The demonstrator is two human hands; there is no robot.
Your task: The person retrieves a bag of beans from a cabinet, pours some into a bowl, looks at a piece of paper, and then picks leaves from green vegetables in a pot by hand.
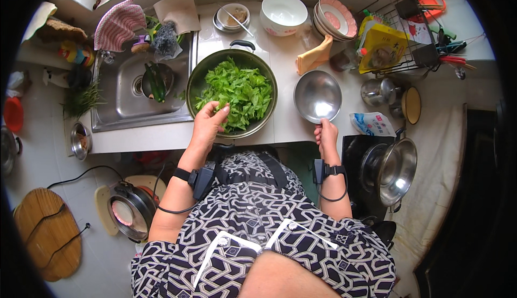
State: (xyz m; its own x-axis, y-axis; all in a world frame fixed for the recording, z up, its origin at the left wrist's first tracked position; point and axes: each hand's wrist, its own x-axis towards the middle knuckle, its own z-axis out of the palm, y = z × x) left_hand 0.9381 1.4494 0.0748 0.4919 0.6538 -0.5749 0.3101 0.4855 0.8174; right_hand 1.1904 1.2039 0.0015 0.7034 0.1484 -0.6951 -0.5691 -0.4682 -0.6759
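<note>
A wide two-handled pan [193, 96] stands on the counter, filled with chopped green leaves [242, 92]. At its near left rim, my left hand [210, 122] has its thumb and forefinger close together over the leaves. A bit of green shows by the fingertips, but I cannot tell whether they pinch it. To the right, my right hand [327, 134] grips the near edge of a stainless steel bowl [318, 96]. The bowl's shiny inside faces me, with no food visible in it. Both wrists wear black strapped devices with cables.
Left is a steel sink [125, 108] with dark green cucumbers or similar vegetables [156, 82] in a bowl. Behind stand a white bowl [284, 13] and stacked pink-rimmed dishes [338, 17]. At right are a wire rack [420, 35], a printed bag [372, 123] and a large steel basin [398, 173].
</note>
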